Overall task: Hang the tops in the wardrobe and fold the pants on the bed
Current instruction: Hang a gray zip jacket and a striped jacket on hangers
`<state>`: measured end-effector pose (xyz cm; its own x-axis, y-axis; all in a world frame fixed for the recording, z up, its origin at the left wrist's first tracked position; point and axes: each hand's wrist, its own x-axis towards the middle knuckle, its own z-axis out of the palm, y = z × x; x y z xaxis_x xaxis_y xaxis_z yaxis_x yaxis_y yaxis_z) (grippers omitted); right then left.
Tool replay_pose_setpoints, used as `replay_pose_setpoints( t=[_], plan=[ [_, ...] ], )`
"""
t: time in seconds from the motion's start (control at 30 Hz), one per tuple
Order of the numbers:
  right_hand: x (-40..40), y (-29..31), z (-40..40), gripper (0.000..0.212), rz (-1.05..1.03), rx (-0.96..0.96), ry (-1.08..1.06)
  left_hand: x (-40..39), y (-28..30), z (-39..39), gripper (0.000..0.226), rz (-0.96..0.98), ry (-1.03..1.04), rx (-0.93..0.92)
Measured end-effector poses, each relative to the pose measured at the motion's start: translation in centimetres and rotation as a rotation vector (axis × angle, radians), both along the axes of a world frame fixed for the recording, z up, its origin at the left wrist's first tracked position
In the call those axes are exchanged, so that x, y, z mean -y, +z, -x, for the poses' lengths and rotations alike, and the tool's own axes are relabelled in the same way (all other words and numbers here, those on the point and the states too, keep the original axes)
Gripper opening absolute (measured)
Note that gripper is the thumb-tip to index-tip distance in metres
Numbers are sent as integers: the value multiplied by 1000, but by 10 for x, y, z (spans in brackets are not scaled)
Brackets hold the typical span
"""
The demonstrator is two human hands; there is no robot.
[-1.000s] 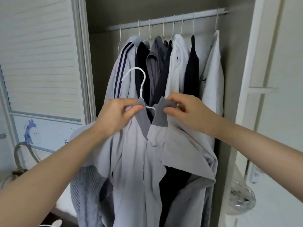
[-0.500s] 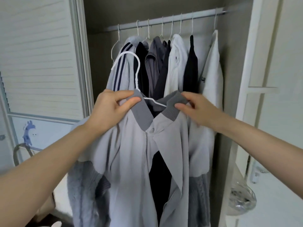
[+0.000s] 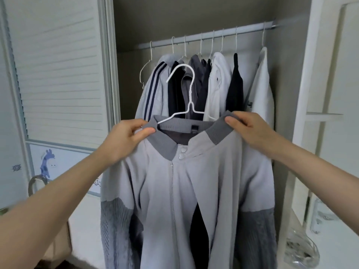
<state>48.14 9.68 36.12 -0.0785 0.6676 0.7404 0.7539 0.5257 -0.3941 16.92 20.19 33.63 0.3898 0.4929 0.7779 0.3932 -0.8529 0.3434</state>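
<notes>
A light grey zip jacket with a dark grey ribbed collar and knit lower sleeves hangs in front of the open wardrobe. A white wire hanger sits inside its neck, hook pointing up and left, below the rail. My left hand pinches the collar's left end together with the hanger arm. My right hand pinches the collar's right end. The wardrobe rail runs above, carrying several tops on white hangers.
An empty white hanger hangs at the rail's left end. A white louvred door stands to the left, a white door frame to the right. A clear plastic bag lies at the lower right.
Both hands have spread apart and pulled the collar wide, so the jacket's shoulders now sit square on the hanger. The hanger's hook has swung to the right of where it was.
</notes>
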Motion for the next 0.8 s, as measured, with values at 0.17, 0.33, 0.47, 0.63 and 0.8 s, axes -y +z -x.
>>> replay_pose_setpoints(
  t=[0.17,0.33,0.47,0.63,0.8],
  plan=[
    [-1,4,15,35,-22,146,-21,-3,-12,-14,43,-172,175,62],
    [2,13,7,40,48,149,-55,-9,-4,-20,43,-163,215,109],
    [12,10,-16,41,349,62,-5,-33,-3,-20,48,-76,306,113],
    [23,22,-26,24,479,-417,292,-56,10,-43,41,-7,386,-21],
    [17,53,-12,20,323,-531,299,-70,51,-79,40,86,419,50]
  ],
)
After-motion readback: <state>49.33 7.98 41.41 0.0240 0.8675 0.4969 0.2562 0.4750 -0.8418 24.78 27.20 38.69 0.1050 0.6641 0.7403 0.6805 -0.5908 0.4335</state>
